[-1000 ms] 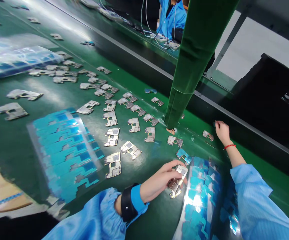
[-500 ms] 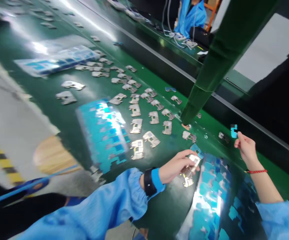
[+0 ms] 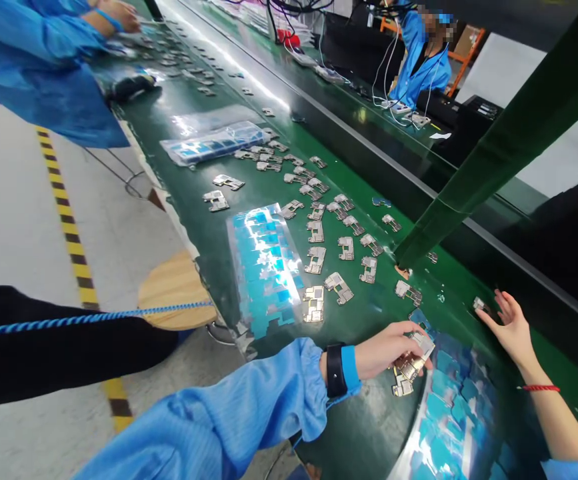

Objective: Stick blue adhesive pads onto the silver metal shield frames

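Note:
My left hand (image 3: 391, 350) is closed around a phone circuit board (image 3: 421, 345), silver and gold with a square cut-out. Another circuit board (image 3: 403, 385) shows just below that hand; whether it is held too I cannot tell. A blue film piece (image 3: 421, 320) lies just beyond my fingers. My right hand (image 3: 511, 330) is open at the far right, thumb and fingers spread. Its thumb tip is right beside a small circuit board (image 3: 481, 305) on the green mat; I cannot tell whether they touch. Between my arms lies a clear sheet of blue film pieces (image 3: 449, 407).
Several circuit boards (image 3: 346, 248) are spread over the green table (image 3: 203, 247). A second blue film sheet (image 3: 266, 267) and a plastic pack (image 3: 213, 141) lie leftward. A green post (image 3: 461, 193) rises at the right. Co-workers (image 3: 43, 60) are at the far left and across.
My right hand has opened and no longer holds the blue film piece; it is now by the small board. My left hand keeps its board. The view has swung left.

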A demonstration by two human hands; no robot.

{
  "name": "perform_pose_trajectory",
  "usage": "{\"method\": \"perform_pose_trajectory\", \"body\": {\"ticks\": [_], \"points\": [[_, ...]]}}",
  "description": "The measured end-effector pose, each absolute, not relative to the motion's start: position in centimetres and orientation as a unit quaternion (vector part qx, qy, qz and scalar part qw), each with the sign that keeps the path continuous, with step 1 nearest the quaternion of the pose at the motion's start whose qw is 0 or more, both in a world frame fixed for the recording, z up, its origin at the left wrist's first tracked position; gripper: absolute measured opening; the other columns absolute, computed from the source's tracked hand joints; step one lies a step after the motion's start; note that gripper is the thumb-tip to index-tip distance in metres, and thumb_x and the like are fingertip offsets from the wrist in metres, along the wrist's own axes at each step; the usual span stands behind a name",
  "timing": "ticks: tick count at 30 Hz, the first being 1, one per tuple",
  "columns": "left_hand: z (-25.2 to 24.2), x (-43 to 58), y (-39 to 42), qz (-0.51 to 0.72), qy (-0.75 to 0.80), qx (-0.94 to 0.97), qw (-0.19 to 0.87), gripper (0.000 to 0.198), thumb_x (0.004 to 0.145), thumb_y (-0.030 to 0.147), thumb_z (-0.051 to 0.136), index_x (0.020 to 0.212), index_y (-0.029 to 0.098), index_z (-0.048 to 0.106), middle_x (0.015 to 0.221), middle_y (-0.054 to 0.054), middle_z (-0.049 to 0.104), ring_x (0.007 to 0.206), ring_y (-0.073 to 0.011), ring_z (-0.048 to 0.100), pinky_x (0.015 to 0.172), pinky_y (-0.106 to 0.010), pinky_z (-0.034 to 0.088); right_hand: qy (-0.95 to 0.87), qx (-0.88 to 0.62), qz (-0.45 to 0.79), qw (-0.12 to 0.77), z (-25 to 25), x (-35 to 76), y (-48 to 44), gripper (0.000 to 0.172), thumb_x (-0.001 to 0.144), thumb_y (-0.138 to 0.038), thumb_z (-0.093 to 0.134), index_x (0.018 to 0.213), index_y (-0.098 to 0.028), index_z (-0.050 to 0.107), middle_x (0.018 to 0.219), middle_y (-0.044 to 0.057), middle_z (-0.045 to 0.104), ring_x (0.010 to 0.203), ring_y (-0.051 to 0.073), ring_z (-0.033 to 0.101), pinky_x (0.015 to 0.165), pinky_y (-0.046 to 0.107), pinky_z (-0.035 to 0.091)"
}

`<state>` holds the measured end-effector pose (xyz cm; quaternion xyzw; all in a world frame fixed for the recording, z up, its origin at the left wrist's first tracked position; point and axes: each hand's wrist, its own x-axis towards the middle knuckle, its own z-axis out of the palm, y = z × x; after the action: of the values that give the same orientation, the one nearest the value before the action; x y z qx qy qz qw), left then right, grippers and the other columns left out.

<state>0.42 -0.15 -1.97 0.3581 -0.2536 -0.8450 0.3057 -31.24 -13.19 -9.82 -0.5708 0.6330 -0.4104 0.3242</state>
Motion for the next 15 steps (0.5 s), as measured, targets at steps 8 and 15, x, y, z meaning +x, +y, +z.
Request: {"method": "perform_pose_trajectory", "body": {"ticks": [8, 15], "points": [[-1.6, 0.4, -0.1, -0.842, -0.253, 0.365, 0.306, 0.036, 0.060, 0.024, 0.058, 0.092, 0.014, 0.046, 0.072, -0.006, 0.061, 0.056, -0.0121, 0.054, 0.051, -0.022, 0.035, 0.634, -0.622, -0.363, 0.282, -11.4, -33.7, -13.8, 0.086, 0.050, -0.054, 0.077, 0.122, -0.016, 0.049, 0.104, 0.011, 0.061, 0.097, 0.019, 0.061, 0.104, 0.050, 0.044], [-1.5, 0.5, -0.2, -0.836, -0.241, 0.387, 0.306, 0.039, 0.058, 0.026, 0.059, 0.093, 0.013, 0.047, 0.073, -0.006, 0.061, 0.057, -0.0117, 0.053, 0.054, -0.023, 0.038, 0.598, -0.578, -0.455, 0.319, -9.4, -31.4, -11.5, 0.078, 0.050, -0.042, 0.080, 0.116, -0.013, 0.051, 0.113, 0.014, 0.057, 0.087, 0.013, 0.061, 0.106, 0.046, 0.042]]}}
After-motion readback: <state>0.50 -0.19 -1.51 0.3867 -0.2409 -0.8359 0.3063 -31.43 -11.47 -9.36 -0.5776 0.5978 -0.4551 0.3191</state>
